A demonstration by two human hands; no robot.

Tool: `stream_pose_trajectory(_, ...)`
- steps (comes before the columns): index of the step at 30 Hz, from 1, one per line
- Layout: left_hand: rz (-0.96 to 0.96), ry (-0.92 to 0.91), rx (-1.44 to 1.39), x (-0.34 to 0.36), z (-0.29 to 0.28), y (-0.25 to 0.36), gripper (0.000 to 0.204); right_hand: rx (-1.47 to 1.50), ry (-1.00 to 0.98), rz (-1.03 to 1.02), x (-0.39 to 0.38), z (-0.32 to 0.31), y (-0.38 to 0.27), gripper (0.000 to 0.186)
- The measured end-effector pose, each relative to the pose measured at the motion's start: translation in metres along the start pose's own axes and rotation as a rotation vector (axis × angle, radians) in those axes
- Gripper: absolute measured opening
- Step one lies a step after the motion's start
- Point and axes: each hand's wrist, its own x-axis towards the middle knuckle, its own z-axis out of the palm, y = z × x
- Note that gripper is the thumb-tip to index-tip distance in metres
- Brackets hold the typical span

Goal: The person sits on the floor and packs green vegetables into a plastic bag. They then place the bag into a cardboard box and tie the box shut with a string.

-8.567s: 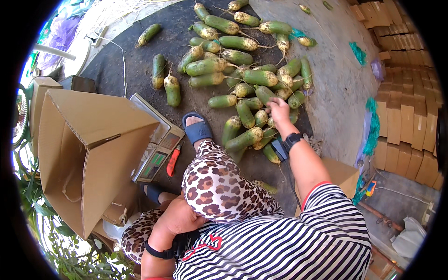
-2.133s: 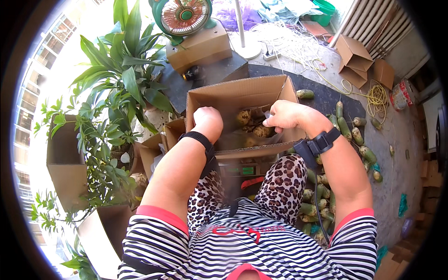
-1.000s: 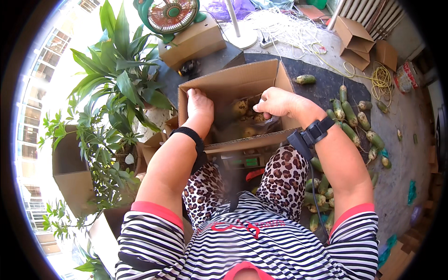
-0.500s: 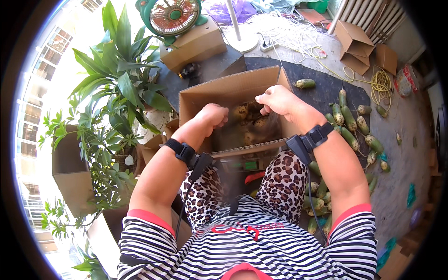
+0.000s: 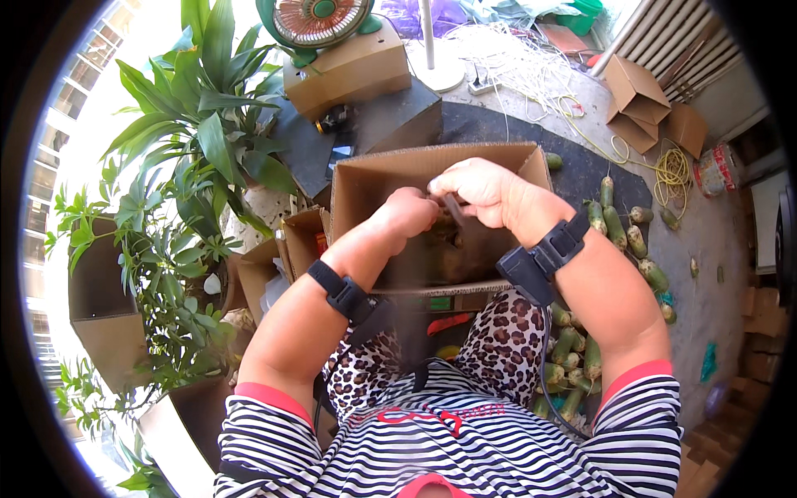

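While left hand [image 5: 409, 212] and right hand [image 5: 477, 189] sit close over the carton [image 5: 382, 170], fingers curl. Around what — I can't tell.

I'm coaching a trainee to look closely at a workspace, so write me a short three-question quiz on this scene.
1. Multiple choice: where are the left hand and right hand?
A) On the knees
B) At the open box
C) Behind the back

2. True or false: the fan stands on a carton.

3. Fill in the blank: the green vegetables outside the open box lie to the person's ____.

Key: 1. B; 2. true; 3. right
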Motion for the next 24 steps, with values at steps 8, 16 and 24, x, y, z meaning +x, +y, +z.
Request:
stream_pose_trajectory(8,0.065,0.125,-0.081,0.019,-0.006,-0.023,0.019,0.171,-0.002,-0.073,0.051,0.008,0.028,0.022)
stream_pose_trajectory(16,-0.036,0.063,-0.355,0.018,-0.01,-0.013,0.017,0.006,-0.282,-0.244,0.069,0.002,0.055,0.028)
stream_pose_trajectory(24,-0.335,-0.329,-0.29,0.043,-0.035,-0.018,0.019,-0.187,0.282,0.105,0.054,0.008,0.036,0.041)
